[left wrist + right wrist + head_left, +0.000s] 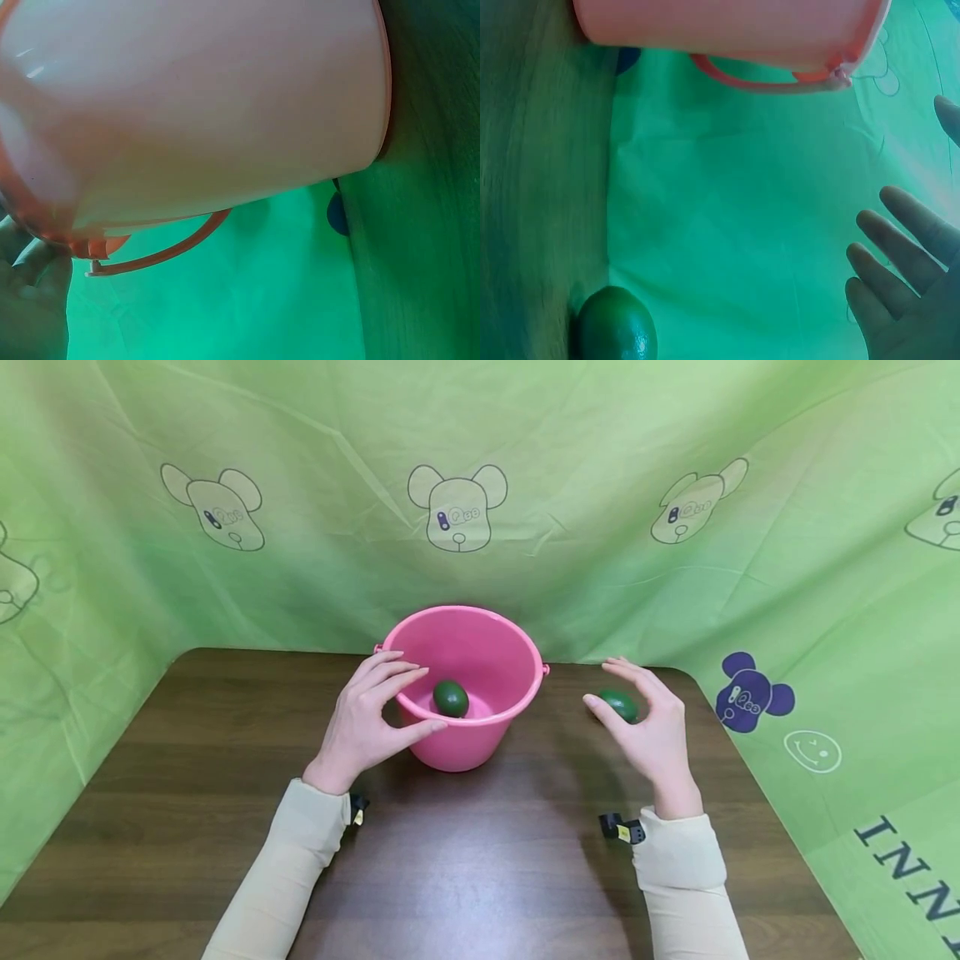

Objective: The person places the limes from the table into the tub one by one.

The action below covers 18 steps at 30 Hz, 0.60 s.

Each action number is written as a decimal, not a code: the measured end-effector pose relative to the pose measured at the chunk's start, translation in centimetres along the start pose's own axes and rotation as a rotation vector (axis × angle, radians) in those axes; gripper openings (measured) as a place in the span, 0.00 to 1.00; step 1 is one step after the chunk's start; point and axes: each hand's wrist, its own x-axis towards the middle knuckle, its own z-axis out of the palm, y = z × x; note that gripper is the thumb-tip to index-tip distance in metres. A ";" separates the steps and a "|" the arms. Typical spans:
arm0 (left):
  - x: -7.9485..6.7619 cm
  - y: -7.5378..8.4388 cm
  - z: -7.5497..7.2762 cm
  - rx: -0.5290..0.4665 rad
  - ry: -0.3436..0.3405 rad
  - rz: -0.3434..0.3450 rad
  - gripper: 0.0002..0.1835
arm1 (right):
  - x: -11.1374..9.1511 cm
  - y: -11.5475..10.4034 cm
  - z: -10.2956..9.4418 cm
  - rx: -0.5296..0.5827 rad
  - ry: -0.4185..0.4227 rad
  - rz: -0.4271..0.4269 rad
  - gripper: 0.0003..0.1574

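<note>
A pink bucket [457, 743] stands upright on the table, with a glossy dark green avocado [451, 699] inside it. My left hand [367, 710] is at the bucket's left rim, its fingers gently bent over the edge and the thumb overlapping the front rim. In the left wrist view the bucket's wall [202, 112] fills much of the picture. To the right, a second avocado [619, 705] lies on the table. Over it hovers my right hand [652, 727], thumb and fingers spread. The right wrist view shows that avocado [617, 326] below the spread fingers [900, 240].
The brown wooden table [465, 877] ends at a green printed cloth [322, 577] hung behind and along both sides. The bucket's handle [757, 84] hangs down at its far side.
</note>
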 end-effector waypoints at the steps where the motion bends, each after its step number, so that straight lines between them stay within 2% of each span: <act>1: 0.0 0.0 0.0 0.000 0.000 -0.001 0.36 | 0.0 0.1 -0.1 -0.002 0.005 -0.002 0.31; 18: 0.0 0.1 0.0 0.001 -0.008 -0.008 0.36 | -0.1 0.9 -2.4 -0.080 0.047 0.063 0.38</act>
